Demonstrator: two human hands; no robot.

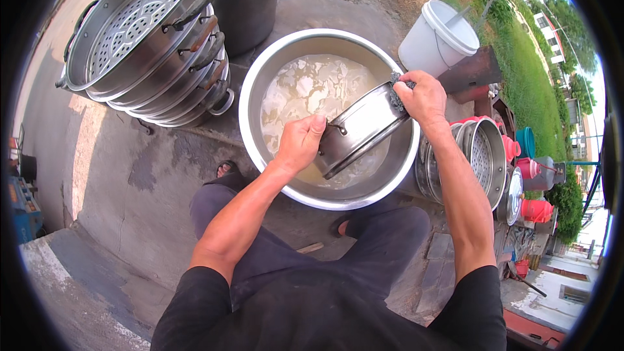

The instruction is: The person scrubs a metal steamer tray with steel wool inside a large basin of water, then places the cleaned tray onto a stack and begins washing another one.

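Observation:
A large metal basin (251, 122) of cloudy water (312, 83) stands on the ground before me. My left hand (300, 144) grips a side handle of a metal steamer tier (363, 124), tilted on its side over the water. A grey steel-wool scourer (397, 91) is pinched in my right hand (424, 100) and pressed on the tier's upper right edge. Whether the tier's lower edge touches the water, I cannot tell.
Stacked steamer tiers (146, 63) stand at left, beside a tall dark pot (243, 5). A white plastic bucket (424, 39) is behind the basin at right. More steamer tiers (487, 161) lie right of the basin, near red containers (536, 209) and a lid (514, 197).

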